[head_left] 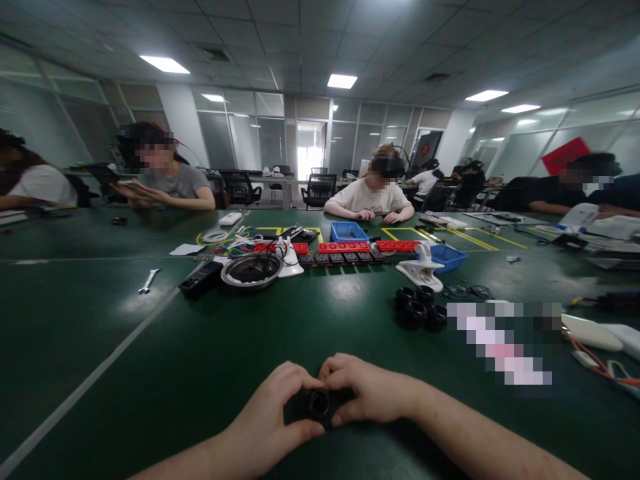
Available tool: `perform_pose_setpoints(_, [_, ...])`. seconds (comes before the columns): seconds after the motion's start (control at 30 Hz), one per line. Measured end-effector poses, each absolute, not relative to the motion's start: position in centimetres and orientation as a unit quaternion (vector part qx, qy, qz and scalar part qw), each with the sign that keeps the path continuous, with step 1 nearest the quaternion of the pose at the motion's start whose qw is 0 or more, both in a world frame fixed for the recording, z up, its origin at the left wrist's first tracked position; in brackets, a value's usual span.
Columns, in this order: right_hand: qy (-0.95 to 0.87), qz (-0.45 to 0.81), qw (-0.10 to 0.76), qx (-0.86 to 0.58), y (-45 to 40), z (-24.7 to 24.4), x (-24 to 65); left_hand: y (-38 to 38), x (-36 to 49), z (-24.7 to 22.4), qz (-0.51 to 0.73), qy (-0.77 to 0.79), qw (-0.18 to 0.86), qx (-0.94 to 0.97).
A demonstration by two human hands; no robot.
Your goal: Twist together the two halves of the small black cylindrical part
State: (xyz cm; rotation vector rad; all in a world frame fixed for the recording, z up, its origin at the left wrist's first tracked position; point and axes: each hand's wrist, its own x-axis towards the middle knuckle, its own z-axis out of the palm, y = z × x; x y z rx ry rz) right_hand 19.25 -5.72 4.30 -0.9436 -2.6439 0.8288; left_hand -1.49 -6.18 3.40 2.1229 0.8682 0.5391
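A small black round piece with a hollow centre (319, 403) is between my two hands, low in the middle of the view. My left hand (277, 410) has its fingers over the top of the piece and its thumb below, at the near edge. From the other side, my right hand (367, 392) grips it with curled fingers and thumb. The fingertips of both hands meet near its top, and its right side is partly hidden. Several black hollow pieces (416, 312) of similar look stand in a cluster farther back on the right.
On the green table (150, 373) are a wrench (149, 281), a metal bowl with dark contents (253, 270), red strips (343, 247), blue trays (349, 232) and a white clip stand (420, 270). White devices and cables lie at right. Several people sit around.
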Motion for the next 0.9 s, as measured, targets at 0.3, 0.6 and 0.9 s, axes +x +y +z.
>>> perform_pose_setpoints(0.3, [-0.881,0.14,0.077,-0.444,-6.7,3.0,17.2,-6.6,-1.0,3.2,0.213,0.416,0.346,0.813])
perform_pose_setpoints(0.6, [-0.872,0.144,0.114,-0.454,-7.5,3.8,16.9,-6.3,-1.3,3.2,0.226,0.398,0.343,0.82])
perform_pose_setpoints(0.9, [-0.884,0.272,0.117,-0.362,-5.7,3.8,18.8,-6.6,-1.5,4.1,0.209,0.354,0.366,0.835])
